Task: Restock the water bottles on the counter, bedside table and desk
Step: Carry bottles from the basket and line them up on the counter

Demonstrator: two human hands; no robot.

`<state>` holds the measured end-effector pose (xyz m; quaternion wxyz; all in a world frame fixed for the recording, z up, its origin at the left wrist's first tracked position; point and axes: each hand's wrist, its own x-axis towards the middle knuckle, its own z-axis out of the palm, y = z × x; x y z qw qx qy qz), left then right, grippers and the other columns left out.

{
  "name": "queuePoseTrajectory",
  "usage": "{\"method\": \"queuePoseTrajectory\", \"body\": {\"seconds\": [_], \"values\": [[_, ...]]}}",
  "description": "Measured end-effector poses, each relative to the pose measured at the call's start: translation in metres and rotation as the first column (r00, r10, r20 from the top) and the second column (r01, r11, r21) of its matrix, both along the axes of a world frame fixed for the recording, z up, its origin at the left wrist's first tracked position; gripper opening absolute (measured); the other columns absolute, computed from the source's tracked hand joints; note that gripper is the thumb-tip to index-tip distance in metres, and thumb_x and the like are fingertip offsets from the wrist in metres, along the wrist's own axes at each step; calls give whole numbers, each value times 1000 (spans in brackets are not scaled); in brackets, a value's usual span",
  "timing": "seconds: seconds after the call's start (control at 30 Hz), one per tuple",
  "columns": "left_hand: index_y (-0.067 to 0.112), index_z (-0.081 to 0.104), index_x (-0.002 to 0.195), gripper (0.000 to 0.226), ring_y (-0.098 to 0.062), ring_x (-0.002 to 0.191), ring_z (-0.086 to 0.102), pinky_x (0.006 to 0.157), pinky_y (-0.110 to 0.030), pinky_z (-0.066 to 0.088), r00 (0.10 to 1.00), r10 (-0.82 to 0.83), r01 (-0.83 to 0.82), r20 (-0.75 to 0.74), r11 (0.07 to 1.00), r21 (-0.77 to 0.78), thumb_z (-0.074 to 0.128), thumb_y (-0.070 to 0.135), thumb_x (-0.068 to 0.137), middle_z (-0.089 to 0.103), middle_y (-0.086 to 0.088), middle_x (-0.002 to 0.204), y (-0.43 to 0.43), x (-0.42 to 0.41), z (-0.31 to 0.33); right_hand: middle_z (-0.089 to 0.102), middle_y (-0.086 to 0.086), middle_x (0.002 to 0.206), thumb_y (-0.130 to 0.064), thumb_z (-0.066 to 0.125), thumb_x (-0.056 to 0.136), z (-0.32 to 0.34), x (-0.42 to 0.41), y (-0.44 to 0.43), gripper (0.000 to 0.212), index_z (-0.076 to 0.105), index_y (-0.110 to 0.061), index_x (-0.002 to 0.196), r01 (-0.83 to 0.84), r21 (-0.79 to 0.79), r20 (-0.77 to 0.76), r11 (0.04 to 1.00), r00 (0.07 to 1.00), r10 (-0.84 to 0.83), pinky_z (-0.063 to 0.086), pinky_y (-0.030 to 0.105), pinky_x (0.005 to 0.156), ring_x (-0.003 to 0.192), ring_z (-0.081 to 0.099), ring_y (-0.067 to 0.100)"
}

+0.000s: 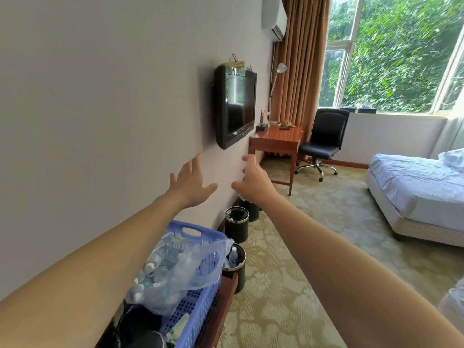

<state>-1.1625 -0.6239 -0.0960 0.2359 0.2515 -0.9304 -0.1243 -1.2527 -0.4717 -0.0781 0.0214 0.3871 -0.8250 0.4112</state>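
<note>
Hotel-room wall, pale and plain, lay behind both arms. Left hand was spread and released; right hand curled loosely around nothing. Below, bottles lay in a crinkly clear bag inside a perforated blue basket, well apart from the glossy wooden desk. Walking on empty-handed would probably have left the desk unstocked, and tugging the slack bag could have spilled the smooth, round bottles.

Beyond the fingertips, the reddish-brown wooden desk is gleaming glossy; below them, the blue lattice plastic basket is looking matt, its clear plastic bag shining, crinkled.
</note>
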Motion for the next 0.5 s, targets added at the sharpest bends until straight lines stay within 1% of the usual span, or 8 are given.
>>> {"method": "queuePoseTrajectory", "body": {"seconds": [0.03,0.1,0.17,0.27,0.33,0.43,0.5], "values": [[26,-1,153,89,-32,146,21,115,-61,8,1000,9,-9,4,1000,3,56,52,90,12,-8,161,-6,-2,-2,50,12,130,-15,69,86,-2,-4,-7,73,25,-15,143,-9,3,0,1000,1000,9,50,29,84,95,51,18],[24,-1,153,89,-31,146,20,115,-60,7,1000,24,-24,5,1000,14,56,51,91,12,-9,161,-17,-6,-5,51,12,129,-17,69,85,-6,-13,-20,73,26,-14,143,-22,8,-18,1000,1000,22,43,26,81,95,48,16],[23,-2,153,89,-32,146,20,115,-60,6,999,50,-50,0,998,26,57,49,91,12,-9,161,-27,-11,-7,52,12,128,-17,69,86,-9,-25,-34,72,26,-14,143,-39,25,-23,999,999,40,39,25,80,95,48,16],[23,-2,153,89,-32,146,20,116,-59,5,997,83,-82,-4,996,42,57,48,92,13,-10,161,-39,-19,-9,52,13,129,-17,69,87,-12,-41,-52,71,26,-13,143,-89,38,-18,995,996,89,43,26,84,105,54,23],[23,-1,153,89,-32,146,19,116,-59,6,992,126,-125,-23,991,49,57,48,92,13,-10,161,-49,-30,-12,51,13,131,-18,68,87,-11,-56,-66,70,26,-14,143,-138,51,-22,989,990,140,47,31,89,112,55,26],[24,-2,153,89,-32,147,17,115,-60,5,983,181,-177,-42,981,79,57,49,91,12,-9,161,-63,-49,-16,50,13,134,-19,68,88,-8,-78,-85,70,25,-15,143,-219,75,-50,973,973,223,49,35,93,114,55,27],[24,-3,153,90,-31,147,17,115,-59,5,970,233,-226,-66,969,103,58,49,91,12,-9,161,-65,-69,-20,49,14,135,-19,68,88,-9,-102,-96,71,25,-15,143,-279,103,-93,955,953,289,49,35,92,114,54,28]]}}
